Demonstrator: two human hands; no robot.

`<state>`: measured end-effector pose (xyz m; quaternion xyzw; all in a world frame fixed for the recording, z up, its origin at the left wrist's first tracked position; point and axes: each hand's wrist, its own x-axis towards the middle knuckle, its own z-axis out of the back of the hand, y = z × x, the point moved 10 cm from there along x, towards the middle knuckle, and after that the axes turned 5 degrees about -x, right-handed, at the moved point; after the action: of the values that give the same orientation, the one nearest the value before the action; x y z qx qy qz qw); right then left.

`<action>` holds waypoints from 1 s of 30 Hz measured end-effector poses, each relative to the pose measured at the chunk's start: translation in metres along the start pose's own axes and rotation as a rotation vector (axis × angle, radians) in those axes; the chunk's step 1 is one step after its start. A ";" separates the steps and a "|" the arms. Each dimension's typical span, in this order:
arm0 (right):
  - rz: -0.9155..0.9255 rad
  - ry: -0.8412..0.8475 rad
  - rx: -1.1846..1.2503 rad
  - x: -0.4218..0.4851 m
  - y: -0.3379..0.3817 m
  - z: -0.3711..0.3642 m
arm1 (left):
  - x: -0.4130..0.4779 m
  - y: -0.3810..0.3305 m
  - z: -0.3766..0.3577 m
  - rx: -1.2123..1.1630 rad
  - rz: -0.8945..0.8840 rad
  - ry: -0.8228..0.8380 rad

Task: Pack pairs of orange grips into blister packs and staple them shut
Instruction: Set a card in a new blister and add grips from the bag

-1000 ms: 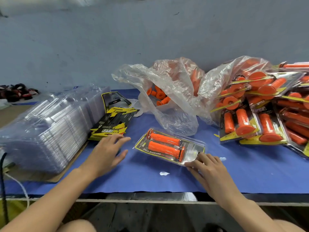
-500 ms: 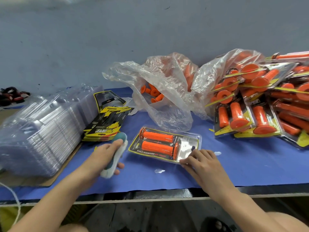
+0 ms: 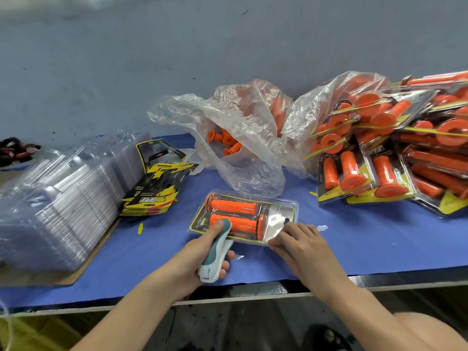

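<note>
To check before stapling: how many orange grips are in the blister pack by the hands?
2, side by side in the blister pack: the far grip, and the near grip partly behind the stapler.

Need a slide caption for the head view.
Left hand holds a stapler at the near edge of a filled blister pack; right hand presses its corner down.

blister pack [image 3: 274,219] flat on mat, two orange grips [image 3: 233,206] inside

The left hand [image 3: 202,252] and right hand [image 3: 298,239] lead back along bare arms to 7 and 5 o'clock. A bare knee [image 3: 425,333] shows at 5 o'clock. Beside it is a blurred dark open shoe [image 3: 326,336].
</note>
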<state>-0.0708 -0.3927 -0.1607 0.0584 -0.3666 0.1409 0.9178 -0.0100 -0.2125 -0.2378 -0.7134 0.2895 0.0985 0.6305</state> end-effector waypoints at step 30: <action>0.274 0.142 -0.135 0.051 0.066 -0.056 | 0.008 -0.004 -0.019 0.059 -0.017 0.083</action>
<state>-0.0187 -0.3070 -0.1656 -0.0639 -0.3138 0.2434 0.9155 -0.0051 -0.2334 -0.2347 -0.7004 0.3120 0.0547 0.6396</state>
